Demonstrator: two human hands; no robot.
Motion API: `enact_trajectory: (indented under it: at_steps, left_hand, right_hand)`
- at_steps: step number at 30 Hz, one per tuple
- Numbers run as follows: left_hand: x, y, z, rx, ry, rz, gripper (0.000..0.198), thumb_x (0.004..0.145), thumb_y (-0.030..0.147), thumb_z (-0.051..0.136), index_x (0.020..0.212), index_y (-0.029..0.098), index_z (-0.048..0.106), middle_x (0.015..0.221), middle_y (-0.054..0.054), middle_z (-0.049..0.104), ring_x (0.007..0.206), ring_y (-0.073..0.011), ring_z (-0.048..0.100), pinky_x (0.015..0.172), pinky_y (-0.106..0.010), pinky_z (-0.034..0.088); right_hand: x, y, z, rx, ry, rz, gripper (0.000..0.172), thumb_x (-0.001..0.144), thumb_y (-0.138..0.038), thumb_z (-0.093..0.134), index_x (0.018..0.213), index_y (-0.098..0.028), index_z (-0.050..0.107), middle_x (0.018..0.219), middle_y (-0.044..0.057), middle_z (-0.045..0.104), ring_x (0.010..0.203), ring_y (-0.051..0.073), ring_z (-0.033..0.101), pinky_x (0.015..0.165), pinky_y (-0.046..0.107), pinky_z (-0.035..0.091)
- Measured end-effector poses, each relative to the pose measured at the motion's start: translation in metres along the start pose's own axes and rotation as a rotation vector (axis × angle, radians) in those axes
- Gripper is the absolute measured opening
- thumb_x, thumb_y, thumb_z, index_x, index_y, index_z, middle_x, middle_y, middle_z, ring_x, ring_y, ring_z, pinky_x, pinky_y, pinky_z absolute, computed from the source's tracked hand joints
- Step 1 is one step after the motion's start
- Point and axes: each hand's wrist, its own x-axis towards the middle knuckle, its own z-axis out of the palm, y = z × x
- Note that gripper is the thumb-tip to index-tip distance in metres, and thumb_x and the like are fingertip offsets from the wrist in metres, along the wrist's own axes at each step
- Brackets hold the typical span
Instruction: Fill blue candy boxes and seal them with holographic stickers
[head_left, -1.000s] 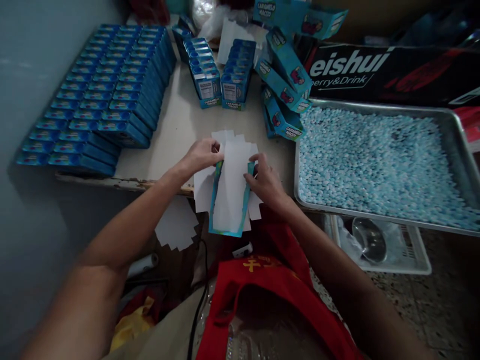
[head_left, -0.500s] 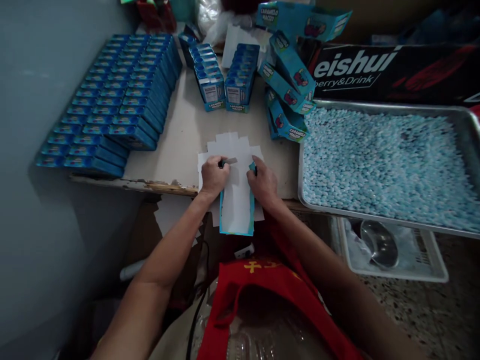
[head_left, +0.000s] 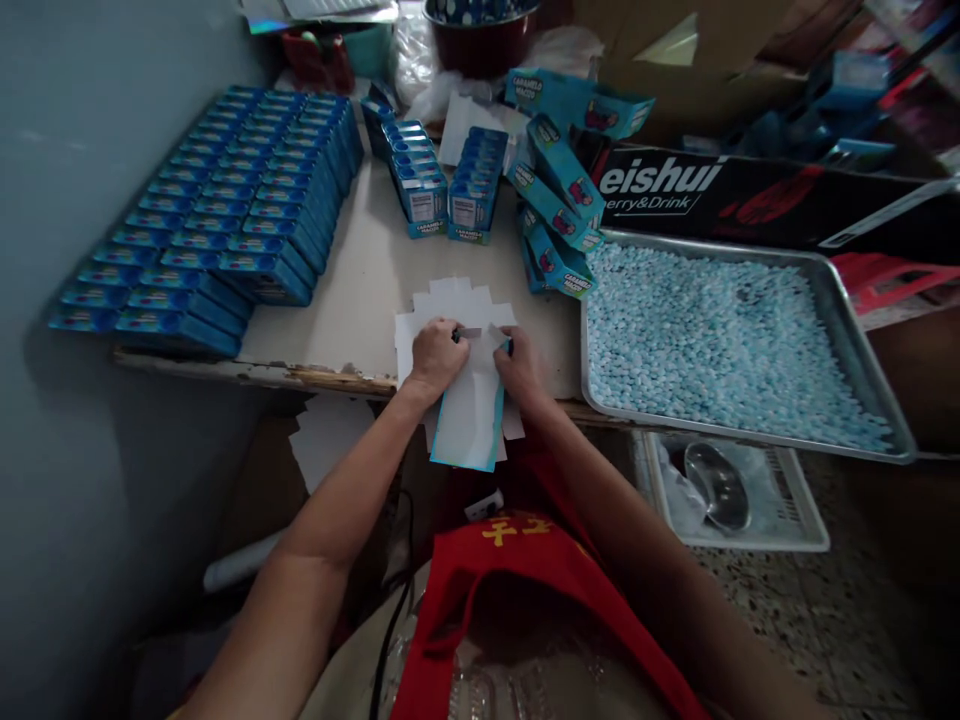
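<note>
A partly folded cardboard box (head_left: 466, 420) lies at the table's front edge, its white inside facing up and blue showing along its raised sides. My left hand (head_left: 436, 355) is closed on the box's left side near its far end, where a small flap stands up. On the opposite side my right hand (head_left: 520, 362) pinches the far right corner, with a bit of blue card at the fingertips. Beneath the box, flat white cardboard blanks (head_left: 450, 298) are spread on the table, partly overhanging the edge. Both hands' fingertips are partly hidden by card.
Stacked blue packs (head_left: 277, 210) fill the table's left side. Two filled display boxes (head_left: 472, 195) stand at the back, beside several formed boxes (head_left: 559, 200). A metal tray (head_left: 750, 445) of light blue candies sits on the right. Below it, a white basket (head_left: 810, 535) holds a metal scoop (head_left: 720, 485).
My view has shifted, showing more of the back. The box's near end has swung slightly left. A flap at the far right now bends inward by my right hand.
</note>
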Motion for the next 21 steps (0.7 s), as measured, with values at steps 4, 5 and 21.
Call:
enact_trajectory:
  at_steps: [4,5,21]
  left_hand:
    - [-0.007,-0.005,0.006,-0.072,0.036,-0.028,0.027,0.091,0.013,0.059,0.108,0.017,0.08,0.115,-0.014,0.073,0.109,-0.027,0.07,0.099,-0.035,0.054]
    - [-0.009,-0.006,0.008,-0.118,0.065,-0.041,0.026,0.092,0.012,0.059,0.107,0.017,0.079,0.116,-0.014,0.073,0.11,-0.0267,0.07,0.101,-0.036,0.054]
    - [-0.021,-0.012,0.02,-0.459,0.411,0.036,0.021,0.082,0.013,0.08,0.093,0.022,0.065,0.099,-0.004,0.069,0.098,-0.021,0.067,0.094,-0.036,0.054]
  right_hand:
    - [0.005,0.017,0.01,0.186,0.044,-0.052,0.038,0.085,-0.02,0.044,0.11,-0.018,0.072,0.113,0.013,0.074,0.109,0.028,0.067,0.099,0.039,0.052]
    - [0.005,0.019,0.012,0.211,0.052,-0.079,0.036,0.087,-0.021,0.043,0.106,-0.018,0.073,0.109,0.012,0.074,0.107,0.027,0.067,0.098,0.039,0.052]
    - [0.014,-0.012,0.002,0.014,0.017,-0.166,0.024,0.095,-0.017,0.048,0.113,-0.017,0.064,0.118,0.015,0.068,0.114,0.027,0.064,0.097,0.036,0.048]
